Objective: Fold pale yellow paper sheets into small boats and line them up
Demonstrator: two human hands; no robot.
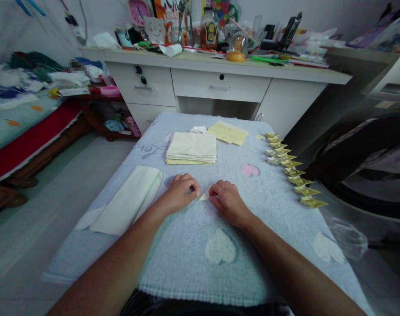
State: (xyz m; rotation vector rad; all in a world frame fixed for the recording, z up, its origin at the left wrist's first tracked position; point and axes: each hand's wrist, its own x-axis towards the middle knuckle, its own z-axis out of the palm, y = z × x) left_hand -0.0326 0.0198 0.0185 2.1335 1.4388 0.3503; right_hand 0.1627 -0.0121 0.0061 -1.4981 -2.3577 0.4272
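Observation:
A small pale folded paper (205, 194), roughly triangular, lies low over the cloth between my two hands. My right hand (229, 202) is closed, with thumb and fingers pinching the paper's right side and hiding that end. The curled fingers of my left hand (183, 192) meet the thumb at the paper's left corner. Just beyond them sits a stack of creased cream paper sheets (193, 147). Along the right edge runs a row of several small folded paper boats (295, 181), yellowish and whitish.
A blue heart-patterned cloth (183, 259) covers the table. Large folded white paper (127, 202) lies left, a yellow sheet (228, 133) behind the stack. A white desk (216, 85) crowded with objects stands beyond. Right is a washing machine (377, 92); left, a bed (25, 109).

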